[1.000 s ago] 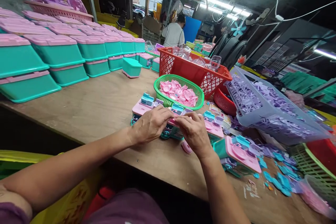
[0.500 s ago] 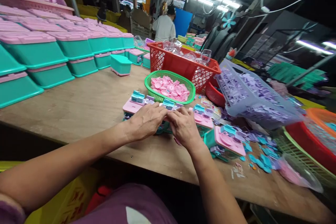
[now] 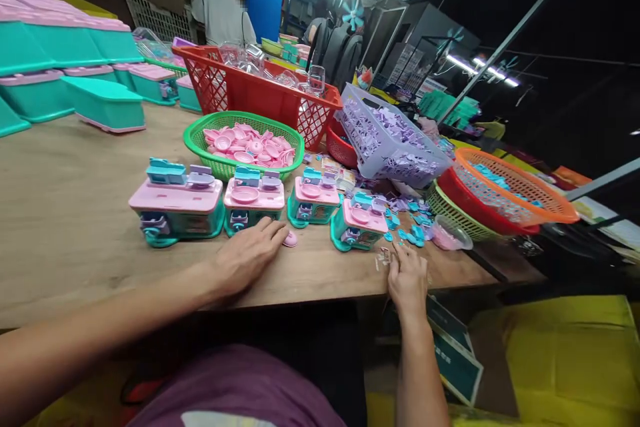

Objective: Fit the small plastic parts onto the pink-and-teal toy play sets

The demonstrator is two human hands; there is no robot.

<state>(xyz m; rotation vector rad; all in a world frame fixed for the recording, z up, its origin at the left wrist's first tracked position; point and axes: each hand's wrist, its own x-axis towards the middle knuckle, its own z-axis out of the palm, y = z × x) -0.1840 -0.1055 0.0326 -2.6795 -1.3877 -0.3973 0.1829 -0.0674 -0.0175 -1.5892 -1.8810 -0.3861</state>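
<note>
On the wooden table (image 3: 75,213) | four toy units (image 3: 249,203) stand assembled | left hand (image 3: 247,255) flat, empty | right hand (image 3: 409,277) fingering small scraps (image 3: 384,257), grip unclear | baskets of loose parts (image 3: 247,145) remain

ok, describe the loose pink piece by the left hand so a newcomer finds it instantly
Start at the green basket of pink discs, then drop to the row of four pink-topped teal toy units in front of it. Just below the second unit from the left, a small pink disc lies alone on the bare wooden table, beside the left hand's fingertips. It is the only pink piece outside a basket or toy.
</note>
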